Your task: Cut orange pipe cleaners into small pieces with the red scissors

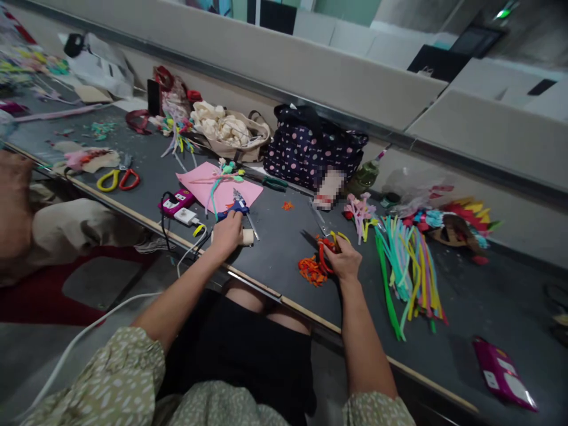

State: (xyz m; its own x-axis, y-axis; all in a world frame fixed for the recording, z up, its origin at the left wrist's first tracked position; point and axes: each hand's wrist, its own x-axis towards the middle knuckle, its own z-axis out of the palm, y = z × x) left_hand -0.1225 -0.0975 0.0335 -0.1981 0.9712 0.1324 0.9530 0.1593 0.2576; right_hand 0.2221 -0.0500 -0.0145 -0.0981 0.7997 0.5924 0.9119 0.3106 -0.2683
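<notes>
Near the surface's [273,263] front edge, the left hand [228,235] grips a blue tool [240,207]. The right hand [346,258] holds scissors [322,255] beside orange clippings [312,273].

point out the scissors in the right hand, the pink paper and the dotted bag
Scissors [312,239] in the right hand [347,258]: head view, on the blades.
Pink paper [199,192]: head view, bare left part.
Dotted bag [297,151]: head view, front side.

Colour crowds a dark grey table [273,257]: red-and-yellow-handled scissors [322,253], orange scraps [312,273], a blue tool [238,207], pink paper [199,188] and pipe cleaners [413,266] in green, yellow, pink and lilac. A navy bag [295,148] wears pink and white dots (the sleeves [118,373], pale flecks on olive).
</notes>
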